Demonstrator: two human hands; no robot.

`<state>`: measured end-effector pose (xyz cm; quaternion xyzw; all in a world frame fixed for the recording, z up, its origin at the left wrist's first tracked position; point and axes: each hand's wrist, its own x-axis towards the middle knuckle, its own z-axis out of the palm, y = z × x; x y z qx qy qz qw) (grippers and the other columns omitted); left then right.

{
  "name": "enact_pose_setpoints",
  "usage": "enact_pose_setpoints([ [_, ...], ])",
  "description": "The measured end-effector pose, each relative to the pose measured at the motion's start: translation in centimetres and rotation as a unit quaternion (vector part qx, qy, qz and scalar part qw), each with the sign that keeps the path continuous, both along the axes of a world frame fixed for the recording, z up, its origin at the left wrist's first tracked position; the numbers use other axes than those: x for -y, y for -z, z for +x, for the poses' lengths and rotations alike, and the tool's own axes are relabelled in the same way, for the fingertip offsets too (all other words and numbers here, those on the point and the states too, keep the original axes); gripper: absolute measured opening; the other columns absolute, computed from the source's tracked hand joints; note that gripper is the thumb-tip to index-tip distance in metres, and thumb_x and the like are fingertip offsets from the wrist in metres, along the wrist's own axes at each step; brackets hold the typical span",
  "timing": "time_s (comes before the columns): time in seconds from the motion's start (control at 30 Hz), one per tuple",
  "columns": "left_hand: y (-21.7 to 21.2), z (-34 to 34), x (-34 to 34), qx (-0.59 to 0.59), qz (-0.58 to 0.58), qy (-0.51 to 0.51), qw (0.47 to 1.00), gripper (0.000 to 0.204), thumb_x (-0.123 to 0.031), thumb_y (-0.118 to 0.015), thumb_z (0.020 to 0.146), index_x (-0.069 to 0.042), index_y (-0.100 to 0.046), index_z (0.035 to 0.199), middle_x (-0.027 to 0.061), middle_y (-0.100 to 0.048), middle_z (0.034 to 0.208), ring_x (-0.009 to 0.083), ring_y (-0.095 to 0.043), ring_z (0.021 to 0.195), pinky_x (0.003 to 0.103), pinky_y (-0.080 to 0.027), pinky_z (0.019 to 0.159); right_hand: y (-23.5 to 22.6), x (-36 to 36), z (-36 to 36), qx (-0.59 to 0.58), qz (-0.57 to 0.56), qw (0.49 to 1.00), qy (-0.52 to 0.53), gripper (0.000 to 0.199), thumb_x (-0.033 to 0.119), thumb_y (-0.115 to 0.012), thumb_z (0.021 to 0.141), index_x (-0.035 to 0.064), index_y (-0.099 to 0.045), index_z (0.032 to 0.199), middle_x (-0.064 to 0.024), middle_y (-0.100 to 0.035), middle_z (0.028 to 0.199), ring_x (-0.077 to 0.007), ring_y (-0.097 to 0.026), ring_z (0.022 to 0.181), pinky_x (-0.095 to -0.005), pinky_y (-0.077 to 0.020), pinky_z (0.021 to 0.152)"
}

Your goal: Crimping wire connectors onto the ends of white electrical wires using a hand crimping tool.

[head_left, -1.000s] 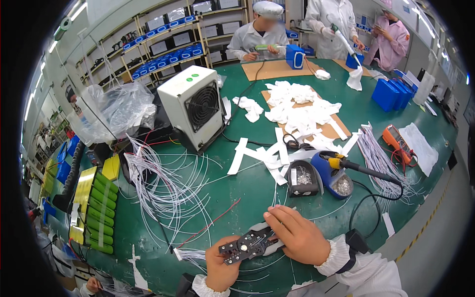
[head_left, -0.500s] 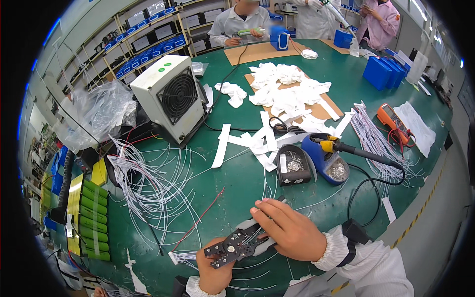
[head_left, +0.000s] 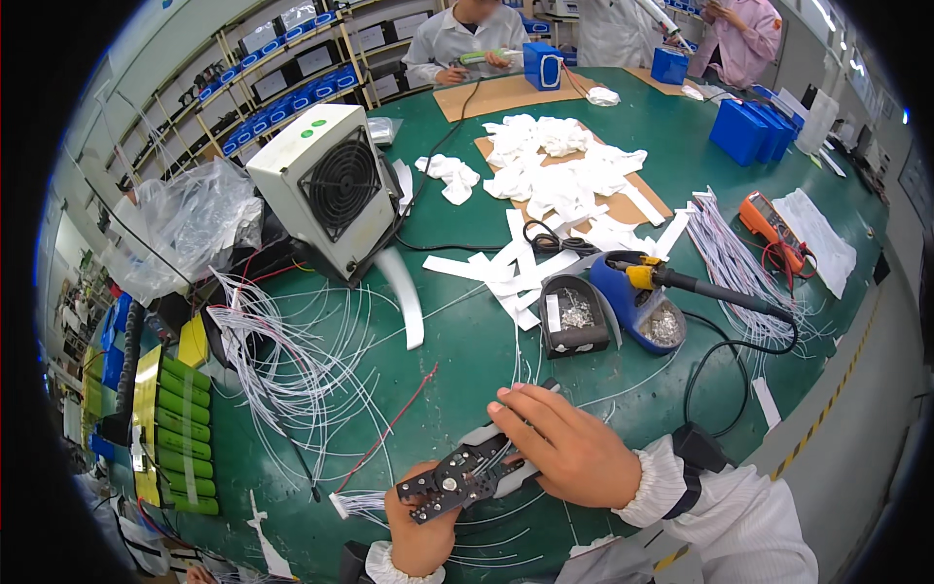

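A green worktop [head_left: 467, 389] is supporting a blue soldering stand [head_left: 613, 289]; shelving [head_left: 282, 88] is rising beyond the stand, leftward. On the stand's near left, the right hand [head_left: 574, 456] is gripping a wire stripper [head_left: 455, 481]; the tool's long axis is running diagonally, head pointing near-left. Beneath the head, the left hand [head_left: 422, 537] is grasping white wires [head_left: 366, 503].

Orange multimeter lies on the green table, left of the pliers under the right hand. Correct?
No: the head view shows the orange multimeter right of the pliers, not left. It lies on the green table, with the pliers under the right hand.
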<state>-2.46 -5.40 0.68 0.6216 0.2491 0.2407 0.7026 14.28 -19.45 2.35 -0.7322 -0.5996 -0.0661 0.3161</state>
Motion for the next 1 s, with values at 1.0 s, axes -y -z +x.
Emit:
enact_pose_setpoints([
  [1.0,0.00,0.08,0.19,-0.007,-0.027,0.004,1.000,0.038,0.017,-0.056,0.067,0.004,-0.060,0.102,0.0073,-0.066,0.094,0.0141,-0.064,0.087,0.027,-0.051,0.079,0.46,0.01,0.00,0.001,0.002,1.000,-0.005,0.056,0.001,-0.062,0.073,-0.0042,-0.053,0.128,-0.0178,-0.056,0.119,-0.0331,-0.057,0.111,-0.0389,-0.0510,0.089],
])
